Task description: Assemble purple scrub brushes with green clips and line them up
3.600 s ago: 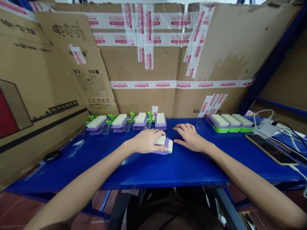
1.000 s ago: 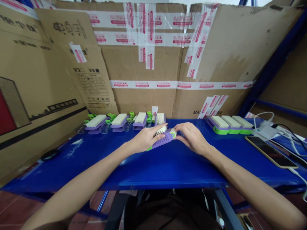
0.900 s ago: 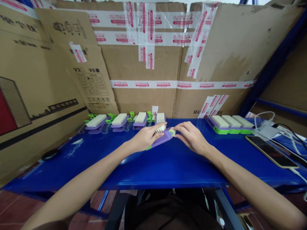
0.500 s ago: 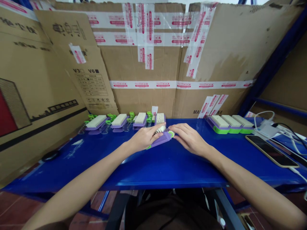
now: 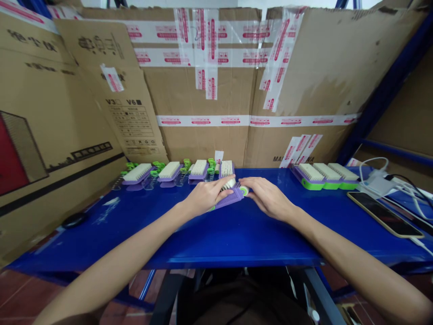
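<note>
A purple scrubbing brush [image 5: 229, 198] with cream bristles and a round green part at its right end is tilted between my hands above the tabletop. My left hand [image 5: 204, 195] is closed around its left part, thumb along the purple side and fingers over the bristles, hiding much of it. At the round green end, my right hand [image 5: 267, 195] has its fingertips closed on the brush. Just behind stands another purple brush [image 5: 227, 169], bristles up. Further left along the back, a row of similar brushes [image 5: 169, 170] alternates with green clips [image 5: 187, 165] and clear plastic pieces.
Three brushes with green ends [image 5: 313, 184] sit together at the back right of the blue table [image 5: 237, 239]. A phone [image 5: 382, 214] with a cable lies near white chargers [image 5: 375, 180]. Taped cardboard [image 5: 203, 140] walls the back and left. A black round object [image 5: 74, 220] lies left.
The camera view has shifted slightly. Both hands keep their grip on the brush, which appears a touch further right and shows almost the same tilt.
</note>
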The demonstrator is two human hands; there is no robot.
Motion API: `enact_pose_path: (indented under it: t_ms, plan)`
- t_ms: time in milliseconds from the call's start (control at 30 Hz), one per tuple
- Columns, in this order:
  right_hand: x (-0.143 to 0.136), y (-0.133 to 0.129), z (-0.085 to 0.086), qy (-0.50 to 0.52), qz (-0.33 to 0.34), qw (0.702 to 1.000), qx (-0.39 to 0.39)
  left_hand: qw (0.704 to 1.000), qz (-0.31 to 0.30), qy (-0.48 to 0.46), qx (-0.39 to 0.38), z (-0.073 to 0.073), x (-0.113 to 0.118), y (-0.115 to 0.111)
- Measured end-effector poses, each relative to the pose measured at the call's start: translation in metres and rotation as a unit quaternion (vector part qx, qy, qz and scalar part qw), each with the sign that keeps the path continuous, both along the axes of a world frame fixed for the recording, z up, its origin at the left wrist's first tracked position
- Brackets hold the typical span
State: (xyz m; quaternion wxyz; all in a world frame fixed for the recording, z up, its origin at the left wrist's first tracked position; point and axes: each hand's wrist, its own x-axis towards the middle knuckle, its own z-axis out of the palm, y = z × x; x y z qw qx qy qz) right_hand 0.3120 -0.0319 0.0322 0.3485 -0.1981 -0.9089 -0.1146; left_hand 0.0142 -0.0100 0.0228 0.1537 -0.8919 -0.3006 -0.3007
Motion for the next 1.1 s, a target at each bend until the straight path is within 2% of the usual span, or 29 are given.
enact_pose_path:
  t_ms: [433, 567, 800, 1100]
  plan:
    - [0.001, 0.001, -0.001, -0.009, -0.023, 1.000, 0.010, 0.999, 0.018, -0.004, 0.047, -0.006, -0.002, 0.003]
    - [-0.001, -0.001, -0.001, -0.005, -0.027, 0.999, 0.028, 0.995, 0.012, -0.012, 0.095, -0.004, -0.002, 0.004]
    - [-0.001, 0.000, -0.002, -0.009, -0.031, 0.999, 0.018, 0.996, 0.022, -0.006, 0.084, -0.002, 0.000, 0.000]
    - [0.000, 0.001, -0.001, -0.009, -0.028, 0.999, 0.019, 0.991, 0.046, -0.017, 0.123, 0.003, 0.007, -0.007]
